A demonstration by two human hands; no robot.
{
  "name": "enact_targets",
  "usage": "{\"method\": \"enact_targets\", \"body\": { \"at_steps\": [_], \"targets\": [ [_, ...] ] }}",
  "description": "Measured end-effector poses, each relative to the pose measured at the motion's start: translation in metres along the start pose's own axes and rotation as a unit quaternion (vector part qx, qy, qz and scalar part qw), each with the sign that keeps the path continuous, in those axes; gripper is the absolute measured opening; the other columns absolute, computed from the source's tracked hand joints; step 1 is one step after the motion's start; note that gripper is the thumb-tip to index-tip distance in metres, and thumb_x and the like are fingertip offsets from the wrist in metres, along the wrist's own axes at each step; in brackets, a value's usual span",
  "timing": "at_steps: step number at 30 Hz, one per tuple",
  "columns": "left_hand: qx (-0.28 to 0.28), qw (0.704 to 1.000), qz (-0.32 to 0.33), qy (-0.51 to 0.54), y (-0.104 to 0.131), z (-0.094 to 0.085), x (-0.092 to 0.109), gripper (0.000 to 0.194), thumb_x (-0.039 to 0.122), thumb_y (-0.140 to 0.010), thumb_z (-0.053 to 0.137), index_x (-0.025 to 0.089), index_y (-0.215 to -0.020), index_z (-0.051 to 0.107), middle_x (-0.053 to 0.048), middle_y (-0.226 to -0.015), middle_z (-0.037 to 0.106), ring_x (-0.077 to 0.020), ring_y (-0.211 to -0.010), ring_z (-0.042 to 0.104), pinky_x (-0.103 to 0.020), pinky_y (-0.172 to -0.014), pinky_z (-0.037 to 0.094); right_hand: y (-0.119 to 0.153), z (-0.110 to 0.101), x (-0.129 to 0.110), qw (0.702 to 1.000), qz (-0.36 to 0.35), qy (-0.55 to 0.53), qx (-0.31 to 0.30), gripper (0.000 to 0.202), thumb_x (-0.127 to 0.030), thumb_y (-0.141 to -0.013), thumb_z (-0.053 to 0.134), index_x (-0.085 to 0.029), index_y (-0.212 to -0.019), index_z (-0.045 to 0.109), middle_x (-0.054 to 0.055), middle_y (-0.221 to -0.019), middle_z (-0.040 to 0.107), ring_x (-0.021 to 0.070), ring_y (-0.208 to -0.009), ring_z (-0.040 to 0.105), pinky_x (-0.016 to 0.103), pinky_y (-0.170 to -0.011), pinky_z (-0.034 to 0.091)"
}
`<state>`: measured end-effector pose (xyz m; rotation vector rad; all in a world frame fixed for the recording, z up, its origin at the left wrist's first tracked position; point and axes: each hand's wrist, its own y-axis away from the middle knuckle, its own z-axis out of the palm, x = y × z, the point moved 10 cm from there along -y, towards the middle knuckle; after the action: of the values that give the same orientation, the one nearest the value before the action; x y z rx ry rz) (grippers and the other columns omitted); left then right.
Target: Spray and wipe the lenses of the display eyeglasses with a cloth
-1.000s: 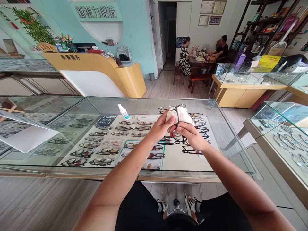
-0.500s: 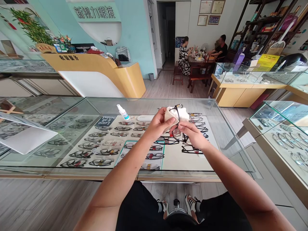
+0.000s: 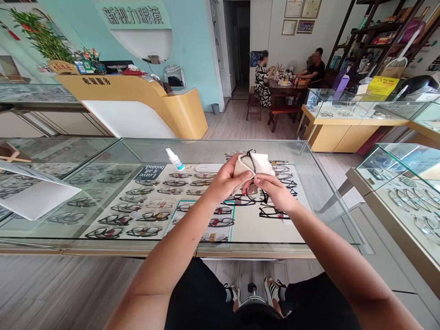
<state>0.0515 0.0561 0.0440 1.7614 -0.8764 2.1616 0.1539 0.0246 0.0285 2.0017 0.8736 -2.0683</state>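
Observation:
My left hand is closed on a white cloth, which is folded around part of a pair of dark-framed eyeglasses. The left thumb presses the cloth near the frame. With thumb and fingers pinched, my right hand grips the eyeglasses from the other side, at the cloth's lower edge. One lens and part of the frame show below the fingers; the other lens is hidden by the cloth. Both hands are above the glass display case, where rows of eyeglasses lie.
A white spray bottle stands on the glass top, left of my hands. At far left is a white panel. Another display case stands to the right. Two people sit at a table in the back.
The cloth has shifted and now spreads further right over the eyeglasses. The eyeglasses have turned slightly, their lower part swinging right. Both hands stay nearly in place.

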Motion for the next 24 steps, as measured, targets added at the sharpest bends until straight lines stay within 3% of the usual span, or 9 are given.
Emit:
{"method": "enact_targets", "body": {
  "at_steps": [7, 17, 24],
  "targets": [
    [0.010, 1.000, 0.018, 0.007, -0.001, -0.003, -0.002, 0.067, 0.051, -0.093, 0.094, 0.031, -0.119, 0.035, 0.013, -0.065, 0.066, -0.0115, -0.047, 0.057, -0.021, -0.049, 0.048, 0.000, -0.001, 0.000, 1.000, -0.008, 0.015, 0.002, 0.048, -0.060, -0.113, 0.059, -0.022, -0.092, 0.081, 0.006, -0.098, 0.076, 0.0242, -0.098, 0.065, 0.038, -0.099, 0.051],
    [0.028, 1.000, 0.008, -0.008, 0.001, -0.006, -0.004, 0.075, 0.051, -0.094, 0.093, 0.029, -0.142, 0.040, 0.010, -0.067, 0.066, -0.0128, -0.050, 0.060, -0.024, -0.051, 0.052, 0.000, -0.001, -0.004, 0.999, -0.012, 0.032, 0.004, 0.052, -0.064, -0.113, 0.057, -0.023, -0.092, 0.081, 0.006, -0.097, 0.075, 0.0250, -0.098, 0.065, 0.039, -0.099, 0.049],
    [0.009, 0.999, -0.039, -0.007, 0.000, -0.004, -0.012, 0.050, 0.052, -0.091, 0.094, 0.020, -0.106, 0.060, 0.004, -0.062, 0.067, -0.0119, -0.051, 0.062, -0.022, -0.049, 0.047, 0.001, -0.002, -0.001, 0.999, -0.013, 0.042, -0.004, 0.052, -0.066, -0.112, 0.060, -0.022, -0.096, 0.082, 0.006, -0.096, 0.076, 0.0248, -0.098, 0.065, 0.040, -0.101, 0.050]
  ]
}}
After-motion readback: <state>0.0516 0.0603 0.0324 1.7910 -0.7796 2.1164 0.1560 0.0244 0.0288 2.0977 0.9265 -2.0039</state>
